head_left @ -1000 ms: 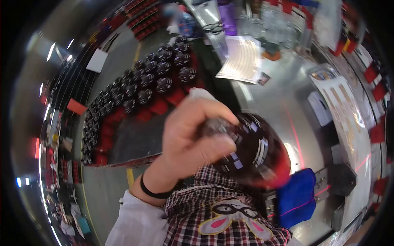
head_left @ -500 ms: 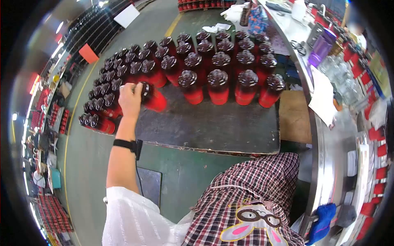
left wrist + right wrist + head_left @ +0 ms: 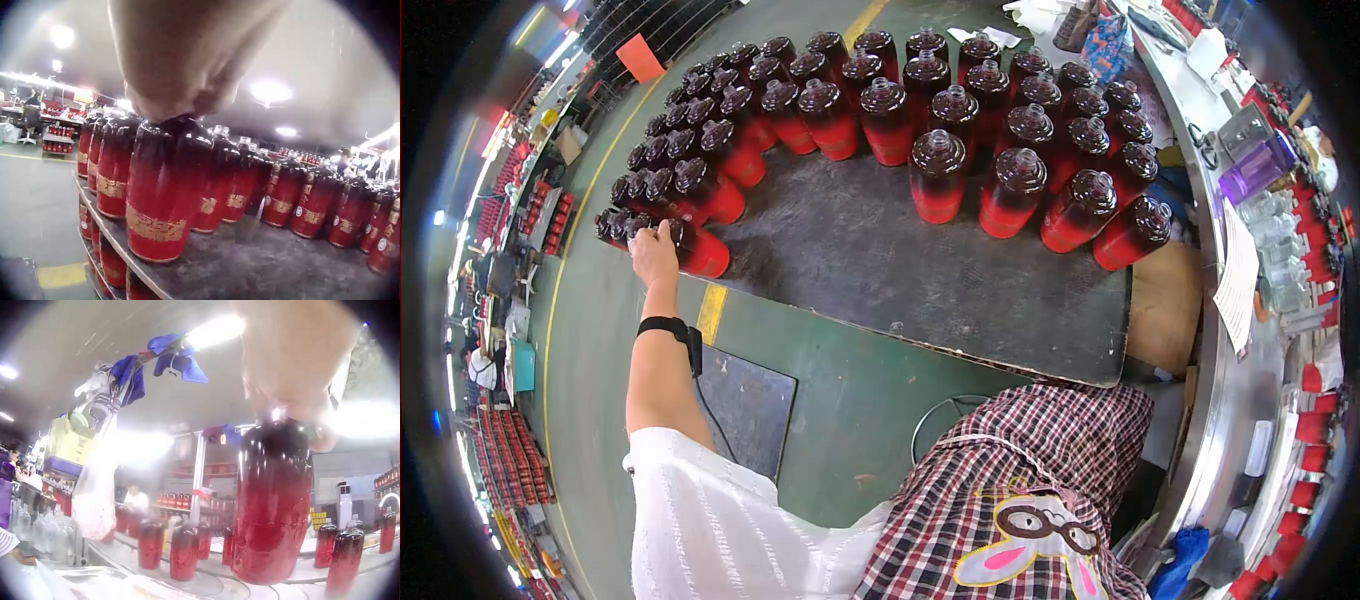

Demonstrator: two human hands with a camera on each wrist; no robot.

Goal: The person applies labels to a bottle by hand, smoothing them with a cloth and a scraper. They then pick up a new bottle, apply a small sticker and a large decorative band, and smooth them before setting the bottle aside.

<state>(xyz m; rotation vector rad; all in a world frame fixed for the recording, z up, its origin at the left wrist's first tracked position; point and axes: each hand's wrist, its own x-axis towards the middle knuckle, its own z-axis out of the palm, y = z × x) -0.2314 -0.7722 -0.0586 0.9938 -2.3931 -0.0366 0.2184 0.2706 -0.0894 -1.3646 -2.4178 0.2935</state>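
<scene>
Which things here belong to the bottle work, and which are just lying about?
In the job:
- left hand, gripping a bottle
- right hand, gripping another bottle
- standing bottles
- table

Apparently lying about:
- purple container
- blue cloth
- papers

The left hand (image 3: 181, 62) covers the neck of a black-and-red glass bottle (image 3: 159, 200); the head view's bottom edge cuts the white cartoon rabbit patch (image 3: 1048, 550).
</scene>
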